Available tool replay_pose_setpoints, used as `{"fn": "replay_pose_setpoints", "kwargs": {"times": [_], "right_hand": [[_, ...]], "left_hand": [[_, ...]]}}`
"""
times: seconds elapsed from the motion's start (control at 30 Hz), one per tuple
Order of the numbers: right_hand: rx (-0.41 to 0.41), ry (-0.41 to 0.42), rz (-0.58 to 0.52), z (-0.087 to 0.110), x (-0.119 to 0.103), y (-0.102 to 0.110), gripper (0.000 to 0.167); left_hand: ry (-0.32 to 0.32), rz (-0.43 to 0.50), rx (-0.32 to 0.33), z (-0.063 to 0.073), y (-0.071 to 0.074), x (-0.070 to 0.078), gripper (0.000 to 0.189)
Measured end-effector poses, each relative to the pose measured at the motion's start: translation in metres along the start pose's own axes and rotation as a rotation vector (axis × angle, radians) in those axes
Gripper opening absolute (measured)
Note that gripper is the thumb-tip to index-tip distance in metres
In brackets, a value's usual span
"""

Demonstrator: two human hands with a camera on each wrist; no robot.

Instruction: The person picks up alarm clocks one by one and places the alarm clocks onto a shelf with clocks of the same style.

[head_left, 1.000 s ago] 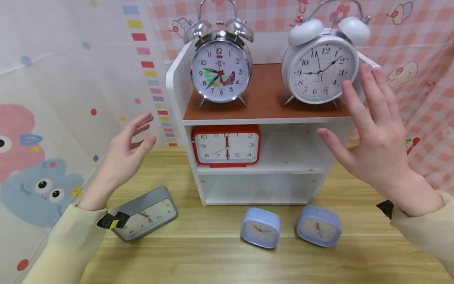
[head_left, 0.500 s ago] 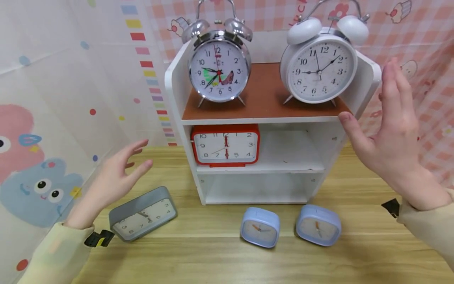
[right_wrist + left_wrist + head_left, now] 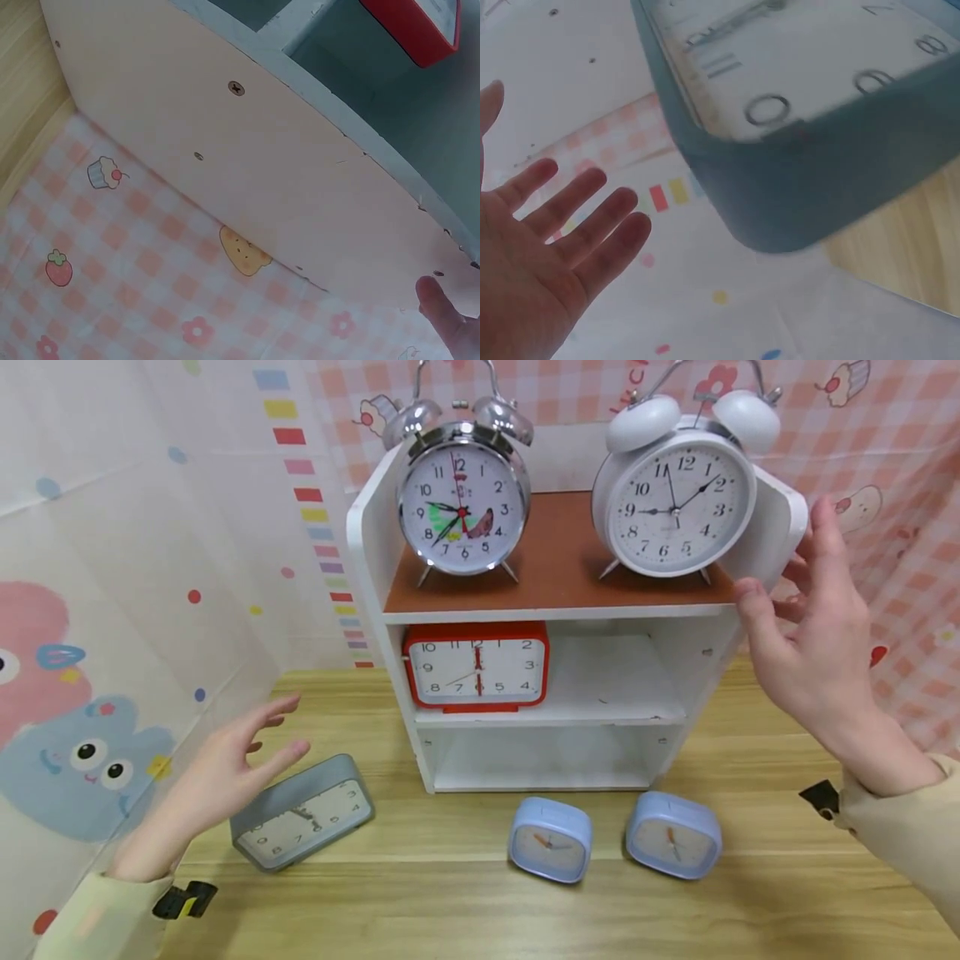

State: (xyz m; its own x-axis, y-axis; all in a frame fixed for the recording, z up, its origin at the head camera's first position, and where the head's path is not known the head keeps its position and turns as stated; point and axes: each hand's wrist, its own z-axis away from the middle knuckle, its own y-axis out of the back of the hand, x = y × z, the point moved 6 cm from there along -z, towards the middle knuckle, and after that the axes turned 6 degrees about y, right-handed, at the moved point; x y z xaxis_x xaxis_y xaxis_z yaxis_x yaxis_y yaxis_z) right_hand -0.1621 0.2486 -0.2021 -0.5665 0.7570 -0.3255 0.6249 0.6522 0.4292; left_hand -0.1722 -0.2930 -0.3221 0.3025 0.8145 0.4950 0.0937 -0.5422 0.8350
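Note:
My left hand (image 3: pixel 217 777) hovers in the air beside the grey rectangular clock (image 3: pixel 307 814), fingers apart and nothing in them; in the left wrist view the clock's corner (image 3: pixel 757 187) looms close, apart from the fingers (image 3: pixel 607 255). At the right side panel of the white shelf (image 3: pixel 780 527), my right hand (image 3: pixel 817 643) has its thumb by the front edge and its other fingers beside the outer face, loosely bent. A fingertip (image 3: pixel 431 292) shows near that panel in the right wrist view; contact is hard to tell. A white twin-bell alarm clock (image 3: pixel 678 510) stands on top, left of this hand.
A silver twin-bell alarm clock (image 3: pixel 465 510) stands on the top shelf's left. Below it sits a red rectangular clock (image 3: pixel 480 667). Two small blue clocks (image 3: pixel 550 841) lie in front of the shelf on the wooden table (image 3: pixel 465 910). Patterned curtains (image 3: pixel 900 568) hang behind.
My right hand has moved off the front of the white alarm clock to the shelf's right side, and its fingers have bent a little. My left hand has drifted down and left. The clocks stay put.

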Motion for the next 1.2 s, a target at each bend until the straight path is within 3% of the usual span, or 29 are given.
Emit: {"fn": "replay_pose_setpoints", "kwargs": {"times": [0.23,0.47,0.83,1.2], "right_hand": [[0.019,-0.05,-0.064,-0.002,0.005,-0.003,0.06],[0.028,-0.038,-0.058,-0.001,0.008,-0.004,0.043],[0.021,-0.015,-0.025,0.002,0.005,-0.008,0.042],[0.014,-0.015,-0.016,0.003,0.005,-0.009,0.042]], "left_hand": [[0.024,-0.058,-0.065,0.009,-0.006,-0.017,0.065],[0.011,-0.069,-0.111,0.018,-0.017,-0.029,0.067],[-0.004,-0.101,-0.143,0.029,-0.027,-0.04,0.071],[0.0,-0.12,-0.154,0.031,-0.034,-0.045,0.071]]}}
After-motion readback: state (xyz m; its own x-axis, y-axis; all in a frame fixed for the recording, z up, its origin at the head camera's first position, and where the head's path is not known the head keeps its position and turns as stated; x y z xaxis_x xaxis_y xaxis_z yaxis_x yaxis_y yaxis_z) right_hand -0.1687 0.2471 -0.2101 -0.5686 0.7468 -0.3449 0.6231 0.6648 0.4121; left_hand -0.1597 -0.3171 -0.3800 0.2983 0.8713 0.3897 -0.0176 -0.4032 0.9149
